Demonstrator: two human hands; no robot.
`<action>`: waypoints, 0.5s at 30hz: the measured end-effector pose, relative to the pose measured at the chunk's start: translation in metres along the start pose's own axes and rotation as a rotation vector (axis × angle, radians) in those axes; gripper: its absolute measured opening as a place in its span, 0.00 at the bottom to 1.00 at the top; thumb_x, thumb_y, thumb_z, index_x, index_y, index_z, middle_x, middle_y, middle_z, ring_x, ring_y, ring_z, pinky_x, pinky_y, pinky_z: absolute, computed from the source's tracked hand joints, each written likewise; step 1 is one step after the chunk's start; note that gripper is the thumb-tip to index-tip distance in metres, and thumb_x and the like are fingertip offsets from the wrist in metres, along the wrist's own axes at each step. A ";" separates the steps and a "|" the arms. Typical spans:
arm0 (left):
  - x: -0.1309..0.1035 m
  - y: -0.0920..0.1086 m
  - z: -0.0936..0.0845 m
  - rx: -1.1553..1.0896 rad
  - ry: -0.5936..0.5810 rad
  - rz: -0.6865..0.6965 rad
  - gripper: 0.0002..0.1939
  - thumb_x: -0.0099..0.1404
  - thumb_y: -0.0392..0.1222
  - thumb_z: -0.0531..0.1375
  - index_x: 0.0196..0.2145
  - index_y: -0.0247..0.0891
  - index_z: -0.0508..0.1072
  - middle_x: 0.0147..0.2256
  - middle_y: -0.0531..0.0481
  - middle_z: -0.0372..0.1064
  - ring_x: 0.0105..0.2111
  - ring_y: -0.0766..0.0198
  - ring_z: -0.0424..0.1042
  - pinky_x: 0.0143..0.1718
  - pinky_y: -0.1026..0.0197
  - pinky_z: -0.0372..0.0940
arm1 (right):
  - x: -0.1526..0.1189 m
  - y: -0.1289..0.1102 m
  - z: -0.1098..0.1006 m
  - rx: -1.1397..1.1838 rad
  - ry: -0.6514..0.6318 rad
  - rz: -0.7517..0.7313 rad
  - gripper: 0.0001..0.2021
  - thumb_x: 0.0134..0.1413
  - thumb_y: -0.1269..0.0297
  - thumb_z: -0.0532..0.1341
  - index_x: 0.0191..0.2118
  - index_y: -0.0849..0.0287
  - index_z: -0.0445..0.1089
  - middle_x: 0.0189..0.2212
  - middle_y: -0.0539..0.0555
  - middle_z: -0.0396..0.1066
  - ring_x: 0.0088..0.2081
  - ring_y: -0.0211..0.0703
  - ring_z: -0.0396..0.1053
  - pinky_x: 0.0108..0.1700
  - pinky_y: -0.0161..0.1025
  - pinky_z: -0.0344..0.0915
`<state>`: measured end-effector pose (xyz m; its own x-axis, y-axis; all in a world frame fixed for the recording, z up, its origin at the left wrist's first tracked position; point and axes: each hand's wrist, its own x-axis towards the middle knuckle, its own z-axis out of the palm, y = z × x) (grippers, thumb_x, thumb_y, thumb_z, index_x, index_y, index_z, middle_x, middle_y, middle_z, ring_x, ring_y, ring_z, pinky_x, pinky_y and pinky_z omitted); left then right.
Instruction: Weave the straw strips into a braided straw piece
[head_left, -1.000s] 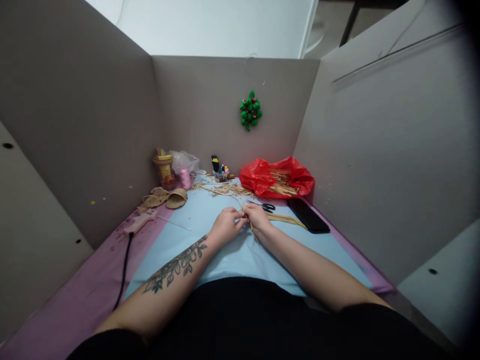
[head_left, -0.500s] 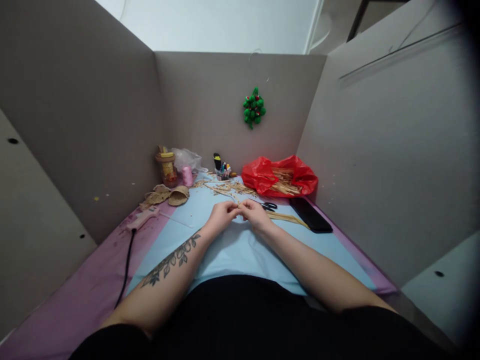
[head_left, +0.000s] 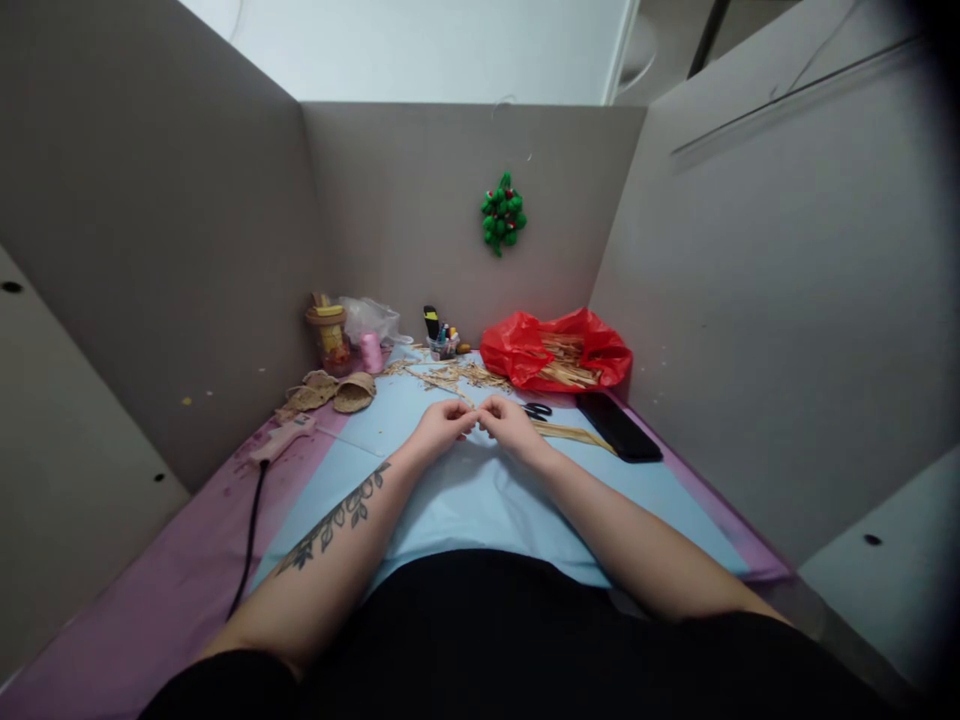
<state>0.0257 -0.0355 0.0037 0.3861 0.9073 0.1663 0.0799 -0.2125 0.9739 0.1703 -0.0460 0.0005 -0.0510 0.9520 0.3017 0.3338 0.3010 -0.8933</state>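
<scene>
My left hand [head_left: 444, 424] and my right hand [head_left: 505, 420] meet fingertip to fingertip over the light blue cloth [head_left: 480, 500]. Both are pinched closed on a thin straw strand [head_left: 466, 399], whose end rises a little above the fingers; the rest is hidden by them. Just right of my right hand are black scissors [head_left: 538, 410] and a bundle of flat straw strips [head_left: 574, 433]. Beyond the hands lie scattered straw pieces [head_left: 457, 374].
A red bag of straw [head_left: 517, 350] stands at the back right, near a black phone [head_left: 621, 428]. On the left are a glue gun [head_left: 281, 440], woven pieces [head_left: 354, 392], pink thread [head_left: 371, 352] and a jar [head_left: 331, 340]. A pen holder [head_left: 443, 345] stands at the back.
The whole view has shifted slightly. My fingertips have drawn a little apart and my left hand has turned slightly.
</scene>
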 end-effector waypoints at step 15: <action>0.005 -0.007 -0.005 0.132 0.080 0.062 0.08 0.53 0.43 0.56 0.24 0.35 0.64 0.21 0.54 0.64 0.23 0.70 0.62 0.24 0.68 0.55 | -0.001 0.000 -0.002 0.068 -0.049 0.042 0.05 0.39 0.66 0.59 0.26 0.62 0.67 0.19 0.48 0.66 0.21 0.34 0.61 0.24 0.32 0.58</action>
<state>0.0224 -0.0279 -0.0018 0.3204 0.9158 0.2421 0.1799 -0.3097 0.9336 0.1725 -0.0476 0.0013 -0.0853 0.9649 0.2482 0.2716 0.2622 -0.9260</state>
